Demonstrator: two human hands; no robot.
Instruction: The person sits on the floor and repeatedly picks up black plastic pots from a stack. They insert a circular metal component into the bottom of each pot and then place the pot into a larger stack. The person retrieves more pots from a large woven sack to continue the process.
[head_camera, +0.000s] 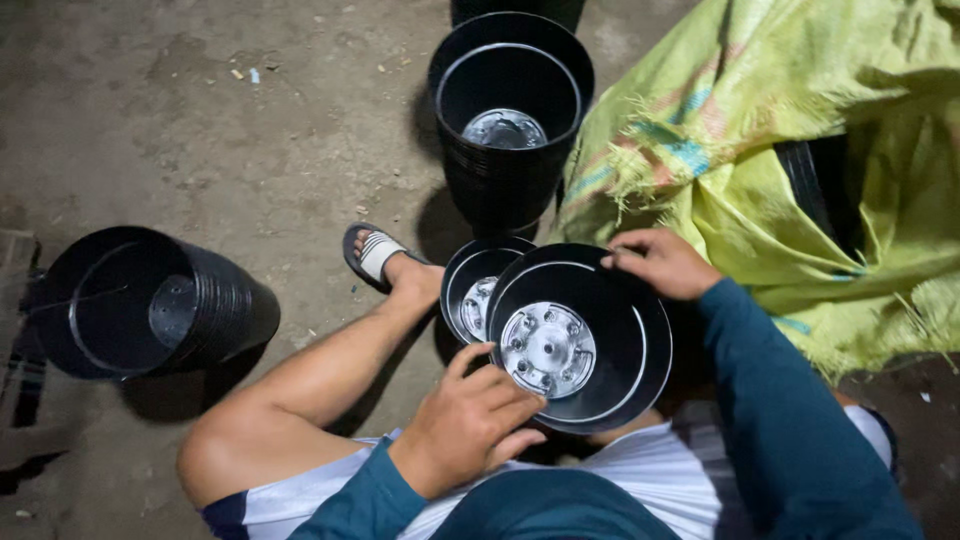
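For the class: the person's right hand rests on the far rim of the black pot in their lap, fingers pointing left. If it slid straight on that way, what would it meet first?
Probably the smaller black pot beside the held pot; the right hand points left toward it, though depth is unclear.

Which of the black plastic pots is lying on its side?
The pot stack at the left lies on its side, mouth toward the camera. The stack at the top stands upright, and both hands hold the near pot.

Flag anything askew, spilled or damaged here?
One oddity: the stack of black pots at left lies on its side on the dirt floor, while the stack at top stands upright. The yellow-green woven sack has frayed edges. No spill visible.
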